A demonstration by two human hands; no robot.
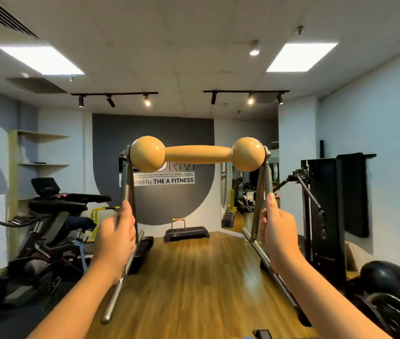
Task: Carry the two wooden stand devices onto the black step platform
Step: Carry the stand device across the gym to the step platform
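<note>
I hold one wooden stand device (197, 154) up in front of me: a pale wooden bar with a ball at each end on two metal leg frames. My left hand (115, 237) grips the left metal leg. My right hand (277, 232) grips the right metal leg. Far ahead, against the grey wall, the black step platform (189, 233) lies on the wooden floor. A second, same-shaped wooden stand device (178, 222) stands on the platform's left part.
Exercise bikes and a treadmill (54, 216) line the left side. A black cable machine (328, 204) and dark weights (390, 289) stand on the right. A strip of wooden floor (194, 277) runs between them to the platform.
</note>
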